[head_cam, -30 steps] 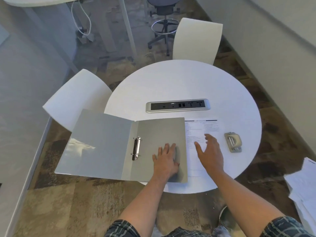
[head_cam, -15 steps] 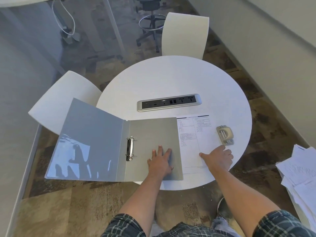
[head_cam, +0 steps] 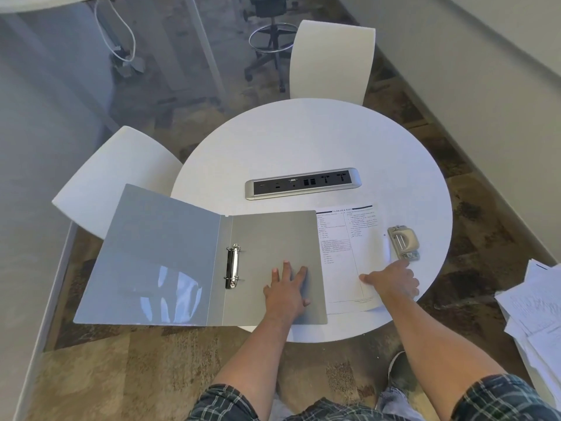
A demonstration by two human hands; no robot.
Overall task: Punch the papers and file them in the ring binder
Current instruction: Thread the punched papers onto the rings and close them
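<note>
Carpet in mottled brown and tan runs under your round white table [head_cam: 303, 141], with one white chair [head_cam: 332, 59] at the far side and another white chair [head_cam: 115, 174] off to your left. A silver power strip [head_cam: 303, 183] with dark sockets is set into the tabletop near its middle.

From your head view, the grey ring binder [head_cam: 170, 256] lies open and flat, its left cover hanging out past the table edge over the floor, its right cover on the table in front of you. The metal rings [head_cam: 232, 266] sit at the spine, and they look closed, though they are small in the picture. Your left hand [head_cam: 287, 294] lies palm down on the binder's right cover, fingers spread, gripping nothing.

Just right of the binder, touching its edge, a printed paper [head_cam: 349, 256] lies on the table, with text in columns and a dark header line at the top. Your right hand [head_cam: 393, 282] is on the paper's right side, the thumb reaching left across the sheet and the fingers curled at its right edge; the edge there looks slightly lifted, but you cannot tell whether the fingers have pinched it. The grey hole punch [head_cam: 403, 242] stands just beyond your right hand at the paper's right edge, and your fingertips come close to its near end.

At the right border of the picture, off the table, a loose stack of white papers [head_cam: 537, 311] is spread out.
</note>
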